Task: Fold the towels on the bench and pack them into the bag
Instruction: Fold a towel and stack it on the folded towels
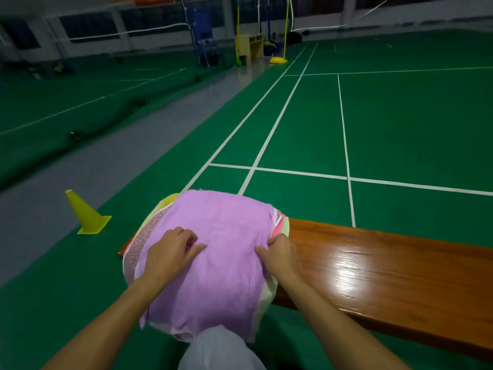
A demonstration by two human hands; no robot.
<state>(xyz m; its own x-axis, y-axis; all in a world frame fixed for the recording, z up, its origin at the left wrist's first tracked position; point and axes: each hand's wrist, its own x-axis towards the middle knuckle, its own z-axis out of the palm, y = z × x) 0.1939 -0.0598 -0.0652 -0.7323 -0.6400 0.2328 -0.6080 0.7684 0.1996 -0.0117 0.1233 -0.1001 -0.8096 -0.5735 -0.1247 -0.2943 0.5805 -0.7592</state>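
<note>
- A purple towel (213, 252) lies spread on top of a pile of other towels (138, 247) at the left end of a glossy wooden bench (373, 276).
- The purple towel covers most of the pile; its near edge hangs off the front of the bench, just above the person's knee in pale trousers (216, 348).
- Under it, edges of the pile show: a speckled pink one along the left side, a bright pink and a pale green one at the right, and a yellow one at the far left corner.
- The left hand (170, 255) rests on the left part of the purple towel, knuckles up, fingers loosely curled onto the cloth and thumb stretched toward the middle; whether it pinches any fabric cannot be told.
- The right hand (280, 255) is at the towel's right edge, fingers curled and gripping the purple cloth there, where it meets the pink and green layers.
- Both forearms are bare and reach in from the bottom of the view.
- No bag can be made out.
- A yellow cone (85, 214) stands on the floor left of the bench, near the border of the grey strip and the green court.
- The green court floor (400, 124) with white lines stretches beyond the bench.
- Far off stand net posts, a blue umpire chair (202, 36) and a yellow cabinet (249, 45).
</note>
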